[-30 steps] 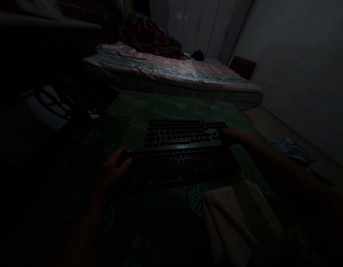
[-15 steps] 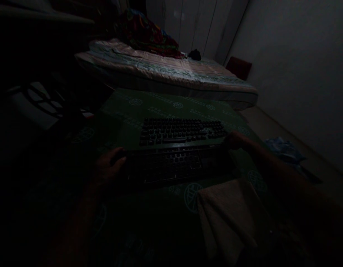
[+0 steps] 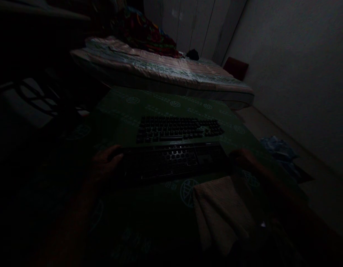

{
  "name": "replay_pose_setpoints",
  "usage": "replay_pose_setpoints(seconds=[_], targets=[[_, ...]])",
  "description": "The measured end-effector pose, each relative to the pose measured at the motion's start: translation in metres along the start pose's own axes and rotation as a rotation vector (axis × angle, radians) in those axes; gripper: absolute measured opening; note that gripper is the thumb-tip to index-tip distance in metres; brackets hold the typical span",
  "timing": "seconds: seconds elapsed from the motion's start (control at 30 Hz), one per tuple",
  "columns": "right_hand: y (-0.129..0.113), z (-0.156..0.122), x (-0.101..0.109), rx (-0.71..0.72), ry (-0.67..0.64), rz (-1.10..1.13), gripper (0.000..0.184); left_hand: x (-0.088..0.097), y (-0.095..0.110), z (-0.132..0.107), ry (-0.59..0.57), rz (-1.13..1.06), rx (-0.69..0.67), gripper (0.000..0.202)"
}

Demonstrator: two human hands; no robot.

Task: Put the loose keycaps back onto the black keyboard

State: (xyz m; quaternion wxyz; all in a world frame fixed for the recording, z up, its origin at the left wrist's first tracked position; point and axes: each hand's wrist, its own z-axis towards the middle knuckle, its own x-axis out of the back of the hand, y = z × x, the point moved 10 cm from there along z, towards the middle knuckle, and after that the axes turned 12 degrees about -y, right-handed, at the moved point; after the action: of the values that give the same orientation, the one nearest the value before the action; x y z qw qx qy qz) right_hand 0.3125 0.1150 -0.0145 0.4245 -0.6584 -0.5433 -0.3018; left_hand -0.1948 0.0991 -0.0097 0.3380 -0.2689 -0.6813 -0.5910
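Note:
A black keyboard body (image 3: pixel 207 157) without its keycaps lies across the green table in front of me, in very dim light. Its middle shows rows of bare key holes. My left hand (image 3: pixel 108 159) pinches its left end, thumb toward me and fingers along the far side. At the opposite end, my right hand (image 3: pixel 240 157) is closed at the right edge; its fingertips are mostly lost in shadow. Just behind the body, loose black keycaps (image 3: pixel 171 128) are laid out in keyboard order on the green tabletop (image 3: pixel 121 126).
A tan cloth (image 3: pixel 220 211) lies near me, right of centre. Beyond the table stands a bed (image 3: pixel 166 70) with a red patterned blanket (image 3: pixel 149 35). Bluish cloth (image 3: pixel 279 148) lies on the floor at right. A dark wheel-like frame (image 3: pixel 38 96) is at left.
The keyboard body has tipped from a raised far edge to lying flatter, its top more visible. My right hand has come down and toward me along its right end.

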Motion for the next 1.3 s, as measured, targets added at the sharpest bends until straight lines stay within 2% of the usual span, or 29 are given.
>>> replay_pose_setpoints(seconds=[0.23, 0.43, 0.7, 0.8, 0.9, 1.0, 1.3], targets=[[-0.002, -0.037, -0.016, 0.043, 0.018, 0.001, 0.031, 0.0, 0.003, -0.001, -0.025, 0.025, 0.017, 0.049], [0.0, -0.045, -0.015, -0.042, 0.125, -0.016, 0.03, -0.002, 0.001, 0.002, -0.034, 0.017, -0.023, 0.049], [-0.028, -0.062, -0.031, -0.117, 0.103, -0.112, 0.03, -0.003, 0.002, -0.002, 0.0, 0.021, -0.059, 0.042], [-0.051, -0.065, -0.044, -0.076, 0.113, -0.206, 0.027, -0.003, 0.002, -0.002, 0.019, 0.018, -0.094, 0.041], [-0.085, -0.068, -0.057, 0.013, 0.122, -0.264, 0.026, -0.004, 0.003, -0.003, 0.024, -0.006, -0.135, 0.04], [-0.117, -0.071, -0.068, 0.041, 0.1, -0.294, 0.028, -0.004, 0.003, -0.004, 0.032, -0.009, -0.14, 0.041], [-0.205, -0.077, -0.09, 0.088, -0.067, -0.387, 0.023, -0.006, 0.006, -0.008, 0.02, -0.009, -0.166, 0.04]])
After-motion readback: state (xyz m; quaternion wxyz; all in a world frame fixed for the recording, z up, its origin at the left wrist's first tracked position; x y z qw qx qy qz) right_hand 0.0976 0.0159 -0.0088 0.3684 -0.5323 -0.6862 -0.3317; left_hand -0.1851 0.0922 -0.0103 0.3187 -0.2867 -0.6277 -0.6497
